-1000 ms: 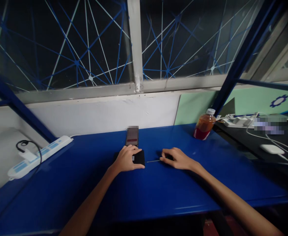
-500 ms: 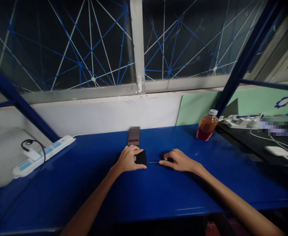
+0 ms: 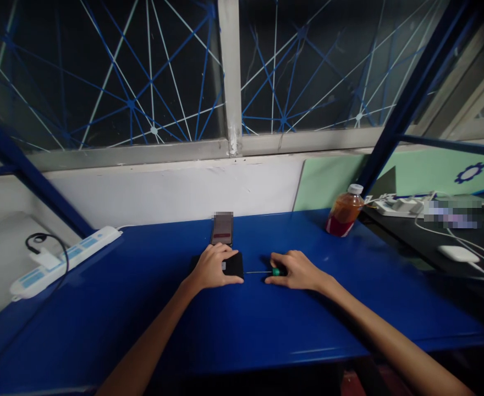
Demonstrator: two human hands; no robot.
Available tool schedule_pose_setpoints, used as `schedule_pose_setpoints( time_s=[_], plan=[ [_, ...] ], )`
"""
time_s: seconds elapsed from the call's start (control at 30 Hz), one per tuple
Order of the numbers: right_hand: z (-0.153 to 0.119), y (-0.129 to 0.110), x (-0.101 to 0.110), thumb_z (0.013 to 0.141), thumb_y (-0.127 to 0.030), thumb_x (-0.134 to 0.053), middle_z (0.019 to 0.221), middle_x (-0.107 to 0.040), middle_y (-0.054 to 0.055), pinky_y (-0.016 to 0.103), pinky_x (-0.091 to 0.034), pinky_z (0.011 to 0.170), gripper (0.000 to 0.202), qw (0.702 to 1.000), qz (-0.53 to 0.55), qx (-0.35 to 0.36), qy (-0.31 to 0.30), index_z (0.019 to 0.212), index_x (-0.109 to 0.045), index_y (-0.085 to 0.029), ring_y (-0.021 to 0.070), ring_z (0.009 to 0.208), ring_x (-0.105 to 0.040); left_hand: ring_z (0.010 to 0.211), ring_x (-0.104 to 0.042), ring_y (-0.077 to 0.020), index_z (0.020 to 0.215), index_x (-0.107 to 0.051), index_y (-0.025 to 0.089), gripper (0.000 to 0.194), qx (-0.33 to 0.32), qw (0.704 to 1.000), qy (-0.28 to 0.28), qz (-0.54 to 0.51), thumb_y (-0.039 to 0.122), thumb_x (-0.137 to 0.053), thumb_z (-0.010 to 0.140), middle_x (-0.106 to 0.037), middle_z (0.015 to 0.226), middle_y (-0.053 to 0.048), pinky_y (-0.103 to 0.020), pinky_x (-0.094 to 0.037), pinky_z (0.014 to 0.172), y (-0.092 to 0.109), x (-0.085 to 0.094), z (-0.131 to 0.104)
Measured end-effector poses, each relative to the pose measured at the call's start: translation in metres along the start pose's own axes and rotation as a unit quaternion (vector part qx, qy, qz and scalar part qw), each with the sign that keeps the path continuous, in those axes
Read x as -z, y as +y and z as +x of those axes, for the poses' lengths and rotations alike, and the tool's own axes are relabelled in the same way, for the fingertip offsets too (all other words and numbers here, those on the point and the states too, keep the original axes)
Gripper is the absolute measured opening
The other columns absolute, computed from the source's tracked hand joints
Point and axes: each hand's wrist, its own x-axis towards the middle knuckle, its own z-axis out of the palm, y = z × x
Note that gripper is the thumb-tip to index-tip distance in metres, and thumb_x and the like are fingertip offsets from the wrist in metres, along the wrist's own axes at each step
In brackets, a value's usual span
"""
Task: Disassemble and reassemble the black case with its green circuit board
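My left hand [image 3: 212,269] lies over a flat black box-like device [image 3: 234,265] on the table, thumb and fingers spread along its near and far sides and holding it down. A small pale patch shows on its top; its left part is mostly hidden by the hand. To the right, my right hand [image 3: 297,270] has its fingers curled around a screwdriver [image 3: 276,271] with a green and dark handle, the thumb and forefinger standing a little apart at its front. The thin metal shaft points left, its tip at or close to the device's right side; I cannot tell whether they touch.
A phone [image 3: 222,231] leans upright just behind the device. At the back right stands a bottle of reddish-brown drink [image 3: 344,213]. A white power strip [image 3: 69,261] with a black cable lies on the left of the blue table [image 3: 242,324]. Cables and a white charger [image 3: 458,253] sit on the dark surface at right.
My right thumb and forefinger have moved apart, so the green part of the screwdriver handle now shows. My left hand stays on the device. The whole view has shifted slightly.
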Motion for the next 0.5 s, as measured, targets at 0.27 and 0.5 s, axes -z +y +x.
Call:
schedule_pose_setpoints(
  time_s=[0.27,0.5],
  plan=[
    [-0.002,0.009,0.009,0.088,-0.055,-0.053,0.08,-0.065,0.004,0.025,-0.031,0.059,0.04,1.0,0.017,0.021,0.009,0.077,-0.063,-0.018,0.0155,0.068,-0.057,0.102,-0.058,-0.0295,0.121,-0.062,0.022,0.076,-0.007,1.0,0.004,0.011,0.072,-0.067,0.064,-0.065,0.115,-0.01,-0.043,-0.039,0.089,0.0,-0.001,0.0],
    [-0.001,0.011,0.005,0.076,-0.057,-0.067,0.062,-0.059,-0.002,0.024,-0.029,0.053,0.038,0.999,0.038,-0.016,0.001,0.083,-0.06,-0.021,0.014,0.056,-0.052,0.102,-0.058,-0.0295,0.121,-0.062,0.023,0.075,-0.013,1.0,0.014,0.014,0.072,-0.067,0.064,-0.065,0.114,-0.009,-0.043,-0.041,0.086,-0.003,-0.003,-0.001]
  ],
)
